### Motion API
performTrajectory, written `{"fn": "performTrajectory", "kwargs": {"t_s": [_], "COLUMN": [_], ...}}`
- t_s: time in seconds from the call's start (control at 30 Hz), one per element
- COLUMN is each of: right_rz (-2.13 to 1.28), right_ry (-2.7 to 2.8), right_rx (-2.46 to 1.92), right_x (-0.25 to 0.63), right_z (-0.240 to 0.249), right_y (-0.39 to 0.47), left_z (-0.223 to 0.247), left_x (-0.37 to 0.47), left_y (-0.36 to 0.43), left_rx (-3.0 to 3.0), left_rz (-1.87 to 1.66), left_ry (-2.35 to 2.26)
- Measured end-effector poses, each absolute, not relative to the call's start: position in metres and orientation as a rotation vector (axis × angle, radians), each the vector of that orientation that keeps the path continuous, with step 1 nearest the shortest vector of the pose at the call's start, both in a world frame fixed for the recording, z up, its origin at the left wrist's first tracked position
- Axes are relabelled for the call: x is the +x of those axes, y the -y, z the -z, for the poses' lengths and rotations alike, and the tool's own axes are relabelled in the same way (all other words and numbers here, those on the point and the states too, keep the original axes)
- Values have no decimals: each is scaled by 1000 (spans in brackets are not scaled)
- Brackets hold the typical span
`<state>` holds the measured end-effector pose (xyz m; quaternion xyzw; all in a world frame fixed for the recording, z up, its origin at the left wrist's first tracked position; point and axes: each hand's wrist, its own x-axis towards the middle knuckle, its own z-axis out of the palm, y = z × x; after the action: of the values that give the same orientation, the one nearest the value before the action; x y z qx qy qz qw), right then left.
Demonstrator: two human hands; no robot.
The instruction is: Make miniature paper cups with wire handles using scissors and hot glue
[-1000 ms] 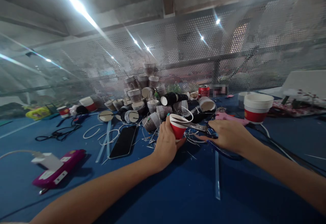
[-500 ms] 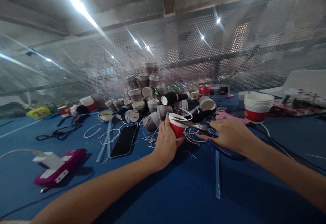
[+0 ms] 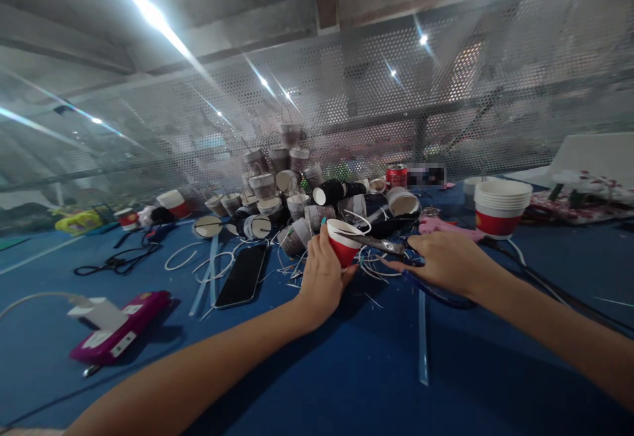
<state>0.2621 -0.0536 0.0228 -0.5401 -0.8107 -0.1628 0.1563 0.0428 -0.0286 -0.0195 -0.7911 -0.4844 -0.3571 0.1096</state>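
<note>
My left hand (image 3: 319,277) is closed round a red and white paper cup (image 3: 341,248), which tilts with its mouth toward me. My right hand (image 3: 448,261) grips a pair of scissors (image 3: 386,246) by dark blue handles. Their blades reach across the cup's rim, and a thin curled white strip (image 3: 365,219) arcs up beside them. White trimmings (image 3: 371,271) lie scattered on the blue table behind the cup. How far the blades are apart is hard to make out.
Small wrapped cups (image 3: 262,186) are piled at the back. A phone (image 3: 242,276) and a purple power strip (image 3: 121,330) lie to the left. At right stand stacked paper cups (image 3: 501,208) by a pink glue gun (image 3: 446,226). A clear stick (image 3: 422,340) lies in front.
The scissors' blades have shifted slightly at the cup's rim. Both hands keep nearly the same place and hold. The view has moved very little.
</note>
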Motion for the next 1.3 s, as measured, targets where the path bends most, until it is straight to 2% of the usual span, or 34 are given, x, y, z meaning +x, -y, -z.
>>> {"fn": "performTrajectory", "kwargs": {"t_s": [0.13,0.37,0.53,0.67,1.3], "right_rz": [463,432,394,427,446], "right_ry": [2311,2360,2381,2390,2383], "right_rx": [-1541,-1508,-1506,-1509,-1481], "right_x": [263,269,270,266,262], "right_z": [-22,-20,-17,-14,-15], "right_y": [52,45,45,48,50], "left_z": [14,6,5,6,11], "left_x": [45,39,40,41,44], "left_y": [31,19,19,23,24], "left_rx": [-2368,-2716,-2772,-2716,-2585], "left_rz": [1187,1656,1533,1491,1536], "left_ry": [1481,1606,1751,1689,1680]}}
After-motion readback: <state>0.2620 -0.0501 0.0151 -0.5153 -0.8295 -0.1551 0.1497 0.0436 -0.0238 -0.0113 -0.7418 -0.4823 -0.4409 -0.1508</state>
